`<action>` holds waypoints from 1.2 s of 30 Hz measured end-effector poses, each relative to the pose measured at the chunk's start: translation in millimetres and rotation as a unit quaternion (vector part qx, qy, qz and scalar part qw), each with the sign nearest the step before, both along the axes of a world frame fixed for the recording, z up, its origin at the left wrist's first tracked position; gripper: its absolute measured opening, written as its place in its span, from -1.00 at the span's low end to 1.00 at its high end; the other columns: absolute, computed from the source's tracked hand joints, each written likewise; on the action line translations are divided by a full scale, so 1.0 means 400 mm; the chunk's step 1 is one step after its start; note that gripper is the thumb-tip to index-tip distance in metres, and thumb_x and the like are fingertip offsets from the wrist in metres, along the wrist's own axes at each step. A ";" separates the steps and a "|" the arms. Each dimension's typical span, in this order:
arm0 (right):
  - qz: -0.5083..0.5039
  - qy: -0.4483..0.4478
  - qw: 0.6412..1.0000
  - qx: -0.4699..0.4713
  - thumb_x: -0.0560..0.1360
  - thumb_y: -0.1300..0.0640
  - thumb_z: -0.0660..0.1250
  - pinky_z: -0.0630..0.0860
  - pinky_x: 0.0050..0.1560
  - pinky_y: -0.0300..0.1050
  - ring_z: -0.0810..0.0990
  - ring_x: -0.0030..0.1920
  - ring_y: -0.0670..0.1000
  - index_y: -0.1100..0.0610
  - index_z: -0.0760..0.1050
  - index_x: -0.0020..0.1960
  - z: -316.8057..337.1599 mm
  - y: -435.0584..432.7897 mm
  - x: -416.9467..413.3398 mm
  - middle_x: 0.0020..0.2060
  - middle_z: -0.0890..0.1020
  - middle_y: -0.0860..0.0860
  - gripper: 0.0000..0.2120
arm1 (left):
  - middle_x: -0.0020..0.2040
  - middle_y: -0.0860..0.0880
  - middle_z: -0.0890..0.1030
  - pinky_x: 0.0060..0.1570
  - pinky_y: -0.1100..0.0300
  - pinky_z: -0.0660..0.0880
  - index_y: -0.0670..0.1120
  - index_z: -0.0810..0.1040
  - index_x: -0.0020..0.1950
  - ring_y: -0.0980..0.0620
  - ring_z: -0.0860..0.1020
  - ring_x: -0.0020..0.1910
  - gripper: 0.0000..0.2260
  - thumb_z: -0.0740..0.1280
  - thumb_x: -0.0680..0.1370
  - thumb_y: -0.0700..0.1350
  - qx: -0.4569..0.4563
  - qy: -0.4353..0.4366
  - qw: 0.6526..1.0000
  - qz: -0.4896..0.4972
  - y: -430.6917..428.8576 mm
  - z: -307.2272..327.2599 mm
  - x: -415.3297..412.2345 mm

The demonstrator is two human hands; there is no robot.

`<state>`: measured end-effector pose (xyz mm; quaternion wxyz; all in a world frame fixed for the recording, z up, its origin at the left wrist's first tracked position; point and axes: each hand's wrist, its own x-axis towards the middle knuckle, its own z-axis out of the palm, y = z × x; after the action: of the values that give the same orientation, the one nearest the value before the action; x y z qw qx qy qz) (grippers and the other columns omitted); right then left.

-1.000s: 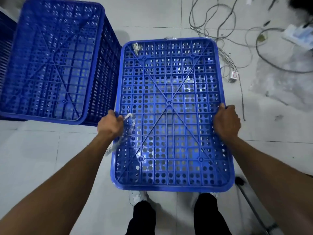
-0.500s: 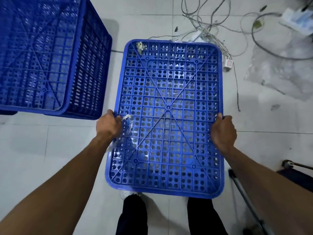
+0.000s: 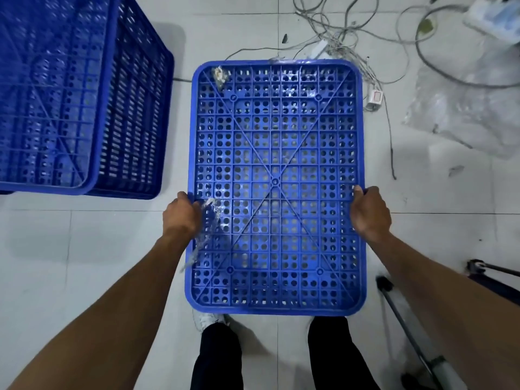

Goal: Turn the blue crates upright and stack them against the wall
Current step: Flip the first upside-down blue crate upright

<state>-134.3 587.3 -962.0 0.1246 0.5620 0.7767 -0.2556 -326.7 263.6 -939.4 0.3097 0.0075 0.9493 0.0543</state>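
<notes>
The blue crate (image 3: 275,187) is bottom side up above the floor (image 3: 84,263), with the left hand (image 3: 181,215) and right hand (image 3: 370,212) clamped on its two long sides, near another blue crate (image 3: 78,91).

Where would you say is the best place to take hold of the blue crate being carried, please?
By the two long side rims, one hand from each side, near the middle. The blue crate is held bottom-up and broad, so a grip across its short width probably keeps it balanced. The left hand and right hand already clasp it there; the perforated base offers no handle.
</notes>
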 end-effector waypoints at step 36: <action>0.176 0.105 0.979 0.014 0.61 -0.03 0.24 0.36 -0.26 -0.08 0.57 -0.18 0.18 0.19 0.40 -0.04 0.372 -0.171 -0.076 -0.23 0.56 0.10 -0.73 | 0.61 0.03 0.08 0.47 -0.01 0.24 0.12 0.06 0.60 -0.03 0.14 0.56 -0.34 0.14 0.57 0.32 0.214 -0.011 0.944 -0.252 0.182 0.361 0.200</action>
<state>-164.6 519.1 -813.3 0.0778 0.3883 0.8757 -0.2762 -246.6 336.2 -795.0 0.3146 0.3117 0.8791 0.1762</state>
